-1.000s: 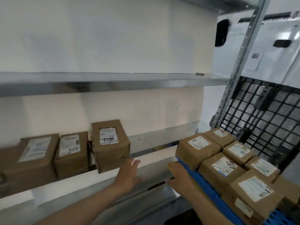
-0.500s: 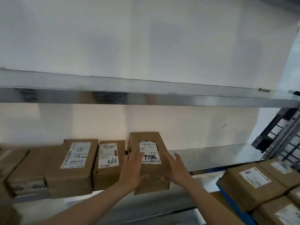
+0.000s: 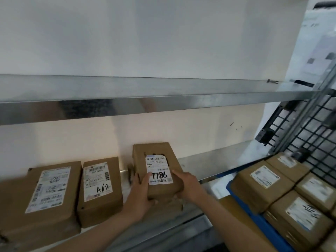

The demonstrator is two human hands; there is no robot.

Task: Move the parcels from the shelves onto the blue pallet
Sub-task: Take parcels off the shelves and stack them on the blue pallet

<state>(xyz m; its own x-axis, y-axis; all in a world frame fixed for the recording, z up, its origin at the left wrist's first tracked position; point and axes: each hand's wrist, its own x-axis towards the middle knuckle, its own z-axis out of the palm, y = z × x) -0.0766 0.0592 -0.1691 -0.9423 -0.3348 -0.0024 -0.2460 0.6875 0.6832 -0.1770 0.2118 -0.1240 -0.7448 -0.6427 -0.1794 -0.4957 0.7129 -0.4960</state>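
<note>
A brown parcel marked T786 [image 3: 156, 157] is tilted up off the metal shelf [image 3: 214, 166], held from both sides. My left hand [image 3: 141, 193] grips its left edge, thumb over the label. My right hand [image 3: 188, 185] grips its right edge and front corner. To the left on the same shelf lie the parcel marked A68 [image 3: 101, 190] and a larger labelled parcel [image 3: 45, 195]. At the lower right the blue pallet [image 3: 254, 217] carries several brown parcels [image 3: 261, 184].
An upper metal shelf [image 3: 145, 99] runs across above the parcels. A black wire-mesh cage wall [image 3: 309, 131] stands at the right behind the pallet. A white wall backs the shelves.
Both hands went from reaching toward the shelf to closing on the T786 parcel, which now sits tilted up and nearer to me. The view has swung left, then slightly right.
</note>
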